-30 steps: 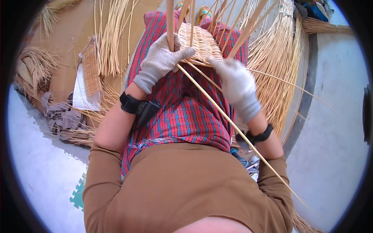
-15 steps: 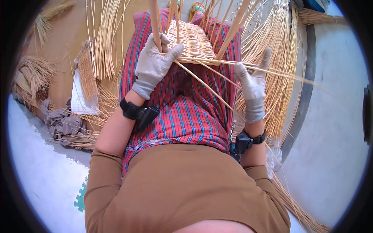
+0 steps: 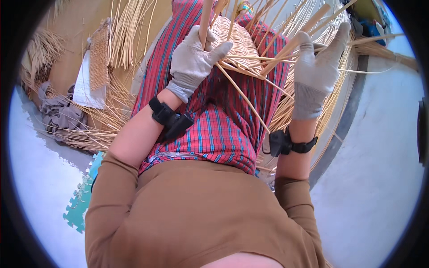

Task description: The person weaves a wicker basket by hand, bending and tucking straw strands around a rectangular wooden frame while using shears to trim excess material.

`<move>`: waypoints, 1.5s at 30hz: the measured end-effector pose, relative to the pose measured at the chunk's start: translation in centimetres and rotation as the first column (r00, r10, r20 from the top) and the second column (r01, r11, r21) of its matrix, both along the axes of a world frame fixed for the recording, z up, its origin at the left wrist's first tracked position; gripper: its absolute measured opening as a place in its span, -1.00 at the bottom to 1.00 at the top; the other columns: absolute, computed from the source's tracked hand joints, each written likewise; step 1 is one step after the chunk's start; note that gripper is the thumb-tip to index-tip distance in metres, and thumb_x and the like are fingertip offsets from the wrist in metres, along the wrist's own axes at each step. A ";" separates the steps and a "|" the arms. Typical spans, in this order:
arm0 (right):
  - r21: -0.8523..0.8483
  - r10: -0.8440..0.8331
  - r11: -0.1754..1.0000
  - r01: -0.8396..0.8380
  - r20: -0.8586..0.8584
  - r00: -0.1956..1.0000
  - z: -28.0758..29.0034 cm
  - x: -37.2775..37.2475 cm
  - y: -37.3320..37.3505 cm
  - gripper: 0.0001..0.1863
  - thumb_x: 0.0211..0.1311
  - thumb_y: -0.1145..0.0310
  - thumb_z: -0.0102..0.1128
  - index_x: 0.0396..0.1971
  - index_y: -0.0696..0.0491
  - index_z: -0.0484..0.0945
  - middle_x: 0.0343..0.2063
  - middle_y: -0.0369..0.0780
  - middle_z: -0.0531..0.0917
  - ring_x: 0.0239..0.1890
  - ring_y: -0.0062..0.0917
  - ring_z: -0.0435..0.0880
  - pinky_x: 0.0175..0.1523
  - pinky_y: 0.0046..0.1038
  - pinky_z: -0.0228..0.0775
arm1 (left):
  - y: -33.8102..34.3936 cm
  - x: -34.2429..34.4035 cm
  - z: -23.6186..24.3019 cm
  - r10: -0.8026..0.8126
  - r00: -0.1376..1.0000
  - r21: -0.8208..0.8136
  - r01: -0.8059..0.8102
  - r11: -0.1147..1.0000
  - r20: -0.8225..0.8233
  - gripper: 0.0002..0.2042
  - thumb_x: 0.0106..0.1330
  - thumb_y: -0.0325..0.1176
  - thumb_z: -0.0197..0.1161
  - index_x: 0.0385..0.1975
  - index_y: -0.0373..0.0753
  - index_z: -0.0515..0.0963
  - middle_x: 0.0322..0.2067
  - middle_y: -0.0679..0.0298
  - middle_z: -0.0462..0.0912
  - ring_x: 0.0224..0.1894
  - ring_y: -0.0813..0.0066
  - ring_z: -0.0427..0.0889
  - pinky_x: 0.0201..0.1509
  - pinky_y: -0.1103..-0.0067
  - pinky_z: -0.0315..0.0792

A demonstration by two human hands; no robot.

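A half-woven cane basket rests on my lap over a red plaid cloth. Thick upright stakes rise from its rim. My left hand, in a grey glove, is closed around one upright stake at the basket's near left side. My right hand, also gloved, is raised to the right of the basket with fingers spread. Thin cane strands run from the basket across its palm; whether it grips one is unclear. Black bands sit on both wrists.
Loose bundles of cane lie on the floor to the left and behind the basket. A flat woven panel on white sheets and a grey rag are at the left. A teal foam mat edge shows lower left.
My right hand has swung out to the right and up, opening its fingers and drawing thin strands sideways. My left hand stays closed on the upright stake.
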State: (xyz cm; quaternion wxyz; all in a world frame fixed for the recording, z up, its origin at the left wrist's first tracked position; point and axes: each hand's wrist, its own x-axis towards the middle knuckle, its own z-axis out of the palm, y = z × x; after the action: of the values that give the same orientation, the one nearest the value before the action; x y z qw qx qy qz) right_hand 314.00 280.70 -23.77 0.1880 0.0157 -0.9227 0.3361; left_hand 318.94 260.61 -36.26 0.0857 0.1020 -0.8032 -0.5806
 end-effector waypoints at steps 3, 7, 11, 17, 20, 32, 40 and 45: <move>-0.437 0.327 0.867 -0.240 0.133 0.936 1.0 -0.8 -3.0 -0.23 0.37 0.35 0.33 0.52 0.02 0.21 -0.10 -0.06 0.71 -0.19 -0.42 0.67 -0.07 -0.42 0.53 | 0.0 -0.1 0.0 -0.012 0.999 -0.024 0.011 1.000 -0.045 -0.54 0.23 0.01 0.57 -0.24 -0.19 0.49 -0.53 0.47 0.49 -0.47 0.72 0.55 -0.34 0.64 0.51; -0.339 0.575 0.806 -0.484 0.258 0.776 1.0 -5.7 -7.3 -0.22 0.40 0.57 0.08 0.58 -0.02 0.10 0.11 0.14 0.65 0.02 -0.21 0.71 0.13 -0.37 0.55 | -0.7 -0.3 -0.9 -0.060 0.994 -0.031 0.057 0.998 -0.092 -0.51 0.22 0.04 0.58 -0.24 -0.21 0.49 -0.51 0.47 0.50 -0.44 0.74 0.56 -0.31 0.67 0.51; 0.121 0.650 0.759 -0.639 -0.190 0.736 -3.8 -8.9 -10.1 -0.29 0.44 0.59 0.01 0.57 -0.02 0.15 0.21 0.10 0.62 -0.25 -0.39 0.71 -0.13 -0.40 0.60 | -1.0 -0.2 -0.8 -0.103 0.994 -0.047 0.102 0.994 -0.019 -0.53 0.26 0.00 0.56 -0.17 -0.22 0.49 -0.48 0.45 0.52 -0.41 0.74 0.56 -0.28 0.67 0.52; -0.051 0.473 0.866 -0.498 0.406 0.781 0.1 -9.0 -9.1 -0.41 0.48 0.52 0.05 0.48 0.08 0.26 -0.20 -0.04 0.73 -0.34 -0.43 0.67 -0.18 -0.34 0.57 | -2.5 2.2 1.2 -0.134 0.978 -0.293 0.083 0.953 -0.158 -0.55 0.40 -0.20 0.37 0.22 -0.18 0.48 -0.17 0.20 0.64 -0.12 0.45 0.69 0.00 0.47 0.59; -0.289 0.605 0.791 -0.539 0.245 0.757 -2.4 -10.4 -8.7 -0.71 0.48 0.48 0.10 0.14 0.14 0.49 -0.38 -0.13 0.67 -0.37 -0.44 0.65 -0.22 -0.35 0.54 | -2.9 1.9 3.4 -0.421 0.823 -0.746 -0.006 0.665 -0.382 -0.41 0.38 -0.34 0.29 0.43 -0.10 0.35 -0.01 0.17 0.63 -0.01 0.29 0.69 0.18 0.32 0.57; -0.487 0.448 0.821 -0.298 0.227 0.865 -3.4 -9.4 -9.4 -0.87 0.50 0.46 0.11 -0.07 0.13 0.54 -0.46 -0.20 0.66 -0.37 -0.47 0.67 -0.21 -0.40 0.54 | 0.5 0.7 0.6 -0.624 0.758 -0.860 0.178 0.479 -0.190 -0.35 0.33 -0.35 0.26 0.48 0.05 0.34 0.03 0.24 0.64 -0.01 0.22 0.69 0.03 0.33 0.57; -0.029 0.415 0.910 -0.414 0.040 0.909 -2.9 -1.2 2.8 -0.35 0.35 0.37 0.36 0.41 -0.01 0.37 -0.20 -0.13 0.72 -0.37 -0.52 0.70 -0.21 -0.44 0.61 | 0.6 0.0 -0.1 -0.545 0.737 -0.764 0.060 0.642 -0.400 -0.43 0.35 -0.21 0.35 0.40 0.04 0.48 -0.01 0.28 0.75 -0.06 0.29 0.73 0.05 0.38 0.58; 0.412 0.524 0.708 -0.573 0.237 0.818 -4.2 3.9 7.5 -0.48 0.31 0.45 0.22 0.27 -0.21 0.56 -0.32 -0.21 0.63 -0.31 -0.30 0.69 -0.20 -0.27 0.59 | 1.0 -0.4 1.2 -0.541 0.744 -0.728 0.109 0.677 -0.391 -0.46 0.32 -0.22 0.39 0.34 0.02 0.54 -0.13 0.27 0.78 -0.12 0.30 0.76 0.00 0.39 0.61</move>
State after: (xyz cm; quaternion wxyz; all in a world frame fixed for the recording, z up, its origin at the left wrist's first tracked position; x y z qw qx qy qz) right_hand 317.90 288.24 -28.00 0.0227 0.3164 -0.9371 0.1454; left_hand 318.54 261.59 -35.09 0.2450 -0.2700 -0.8932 -0.2632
